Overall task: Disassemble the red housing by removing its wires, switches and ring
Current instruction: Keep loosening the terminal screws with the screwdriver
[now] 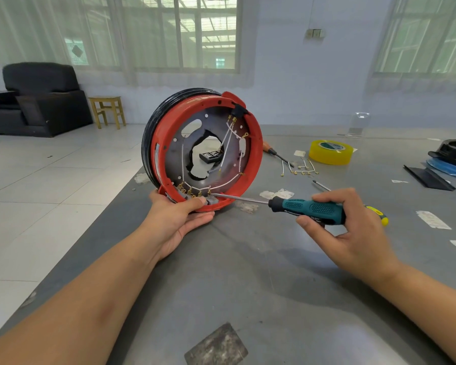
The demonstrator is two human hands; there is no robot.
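Gripped between thumb and curled fingers of the right hand [350, 227], the teal-and-black rubber-handled screwdriver [308, 208] reaches left, its steel shaft ending at the near brass terminal row [195, 193] inside the round red plastic housing [256, 154]. The left hand [181, 219] cups the near lower rim of that housing from below, thumb pressed against the rim, holding it upright on edge at the near left part of the grey metal-topped table [274, 285].

Progress, judged from the present layout: partial. Several short white wires with brass ring lugs [302, 168] lie loose on the table to the right of the housing, which suggests some leads are already off. Remaining inside the housing: white wires [229, 133] running around the dark inner plate, the terminal row at the near edge, and a black switch block [238, 109] at the far upper rim. A black ring [153, 122] sits against the far face of the housing, not yet removed.

Surroundings: a roll of yellow tape [329, 152] sits to the far right; an orange-handled screwdriver [273, 150] lies just behind the housing; a yellow-handled tool [378, 214] lies partly hidden behind the right hand; black and blue parts [450, 159] rest at the far right edge. The raised housing rim beside the terminals limits the shaft angle.
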